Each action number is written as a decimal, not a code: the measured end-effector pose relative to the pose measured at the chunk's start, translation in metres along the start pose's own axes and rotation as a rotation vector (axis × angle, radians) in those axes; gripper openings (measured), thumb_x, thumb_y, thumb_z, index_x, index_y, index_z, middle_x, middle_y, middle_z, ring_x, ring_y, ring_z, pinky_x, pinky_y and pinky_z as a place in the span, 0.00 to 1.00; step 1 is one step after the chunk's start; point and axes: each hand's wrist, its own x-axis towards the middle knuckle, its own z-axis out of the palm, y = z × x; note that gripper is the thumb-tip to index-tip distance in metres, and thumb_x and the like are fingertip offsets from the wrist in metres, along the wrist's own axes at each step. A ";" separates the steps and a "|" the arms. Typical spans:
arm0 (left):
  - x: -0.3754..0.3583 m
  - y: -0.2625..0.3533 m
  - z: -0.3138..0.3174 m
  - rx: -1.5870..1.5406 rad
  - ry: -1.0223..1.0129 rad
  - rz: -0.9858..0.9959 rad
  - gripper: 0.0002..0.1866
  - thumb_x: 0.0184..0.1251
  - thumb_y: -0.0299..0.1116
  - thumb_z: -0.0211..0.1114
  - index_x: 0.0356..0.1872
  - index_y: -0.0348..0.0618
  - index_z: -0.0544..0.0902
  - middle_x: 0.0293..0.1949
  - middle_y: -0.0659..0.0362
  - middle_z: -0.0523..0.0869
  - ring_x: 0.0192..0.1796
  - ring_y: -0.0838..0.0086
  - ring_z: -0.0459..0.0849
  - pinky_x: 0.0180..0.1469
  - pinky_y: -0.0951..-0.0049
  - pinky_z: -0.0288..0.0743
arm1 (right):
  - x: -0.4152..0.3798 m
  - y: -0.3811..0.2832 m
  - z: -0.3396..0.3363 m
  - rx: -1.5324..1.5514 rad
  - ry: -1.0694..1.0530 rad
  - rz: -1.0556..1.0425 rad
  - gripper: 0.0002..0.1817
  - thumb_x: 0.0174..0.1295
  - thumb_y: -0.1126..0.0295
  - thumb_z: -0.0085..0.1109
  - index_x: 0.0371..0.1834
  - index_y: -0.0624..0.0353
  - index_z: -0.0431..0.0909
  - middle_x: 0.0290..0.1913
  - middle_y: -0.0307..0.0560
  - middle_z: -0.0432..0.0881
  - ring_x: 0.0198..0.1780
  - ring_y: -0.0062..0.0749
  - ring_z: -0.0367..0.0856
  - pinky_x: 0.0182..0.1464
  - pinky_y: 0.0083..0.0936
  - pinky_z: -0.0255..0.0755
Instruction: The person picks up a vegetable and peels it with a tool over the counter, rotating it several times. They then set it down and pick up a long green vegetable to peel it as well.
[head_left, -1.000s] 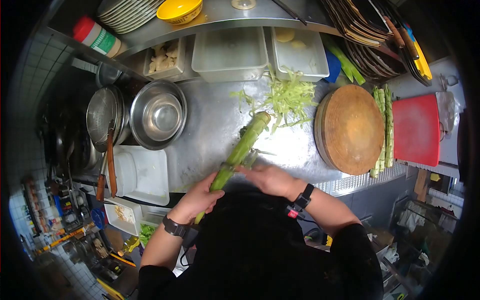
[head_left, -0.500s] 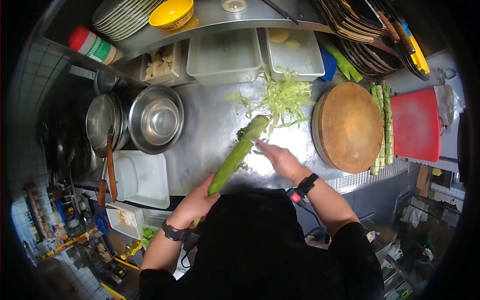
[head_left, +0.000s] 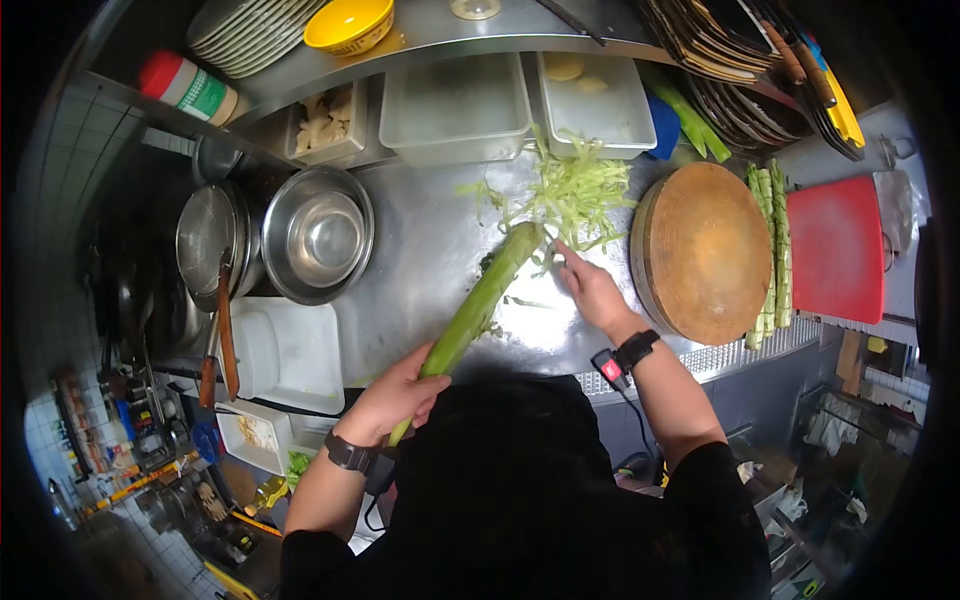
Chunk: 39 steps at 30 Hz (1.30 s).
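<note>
The steel table [head_left: 425, 220] spreads ahead of my left hand [head_left: 402, 395] and right hand [head_left: 597, 298], its near edge close by my left fingers. Of the space over it, I judge the widest to lie ahead of my left fingers, on the bowl's side of the stalk.

The block [head_left: 710, 255] sits to the right of my right fingers, apart from them, its thick rim bounding movement that way. The bowl [head_left: 318, 183] is ahead and to the left of my left fingers; the tub [head_left: 455, 148] stands beyond both hands, its front wall the limit ahead. The tray [head_left: 322, 350] is just left of my left fingers.

The stalk [head_left: 485, 298] slants from my left palm away to the right, its far end just left of my right fingertips. I'd expect it stiff, with some weight to it, firm but easily nicked, and slippery where pale and moist. The lower end, where I grip, seems the best hold, leaving the long side free.

My left fingers are wrapped round the stalk, thumb across it. My right fingers point ahead, partly curled; something small and pale is at their tips, too blurred for me to tell whether they hold it. The peelings [head_left: 580, 190] lie loosely heaped just beyond them.
</note>
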 end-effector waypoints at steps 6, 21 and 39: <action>0.000 -0.004 -0.001 -0.461 -0.165 0.067 0.47 0.70 0.15 0.63 0.87 0.50 0.54 0.35 0.63 0.74 0.23 0.83 0.71 0.21 0.80 0.64 | -0.031 -0.063 0.022 0.130 -0.073 -0.320 0.31 0.74 0.75 0.63 0.80 0.53 0.71 0.54 0.63 0.88 0.52 0.60 0.89 0.55 0.43 0.83; 0.003 -0.009 0.000 -0.636 -0.150 0.010 0.52 0.57 0.10 0.56 0.86 0.53 0.57 0.39 0.58 0.76 0.22 0.78 0.72 0.19 0.78 0.63 | 0.022 -0.024 0.001 -0.038 -0.225 0.106 0.29 0.80 0.72 0.53 0.84 0.52 0.67 0.59 0.62 0.87 0.55 0.58 0.87 0.62 0.43 0.81; -0.006 0.011 0.005 -0.428 -0.098 0.028 0.50 0.57 0.13 0.58 0.86 0.50 0.58 0.39 0.60 0.77 0.22 0.79 0.73 0.21 0.77 0.67 | -0.035 -0.105 0.011 -0.006 -0.419 -0.400 0.29 0.74 0.73 0.61 0.78 0.55 0.74 0.50 0.57 0.89 0.47 0.54 0.90 0.52 0.42 0.85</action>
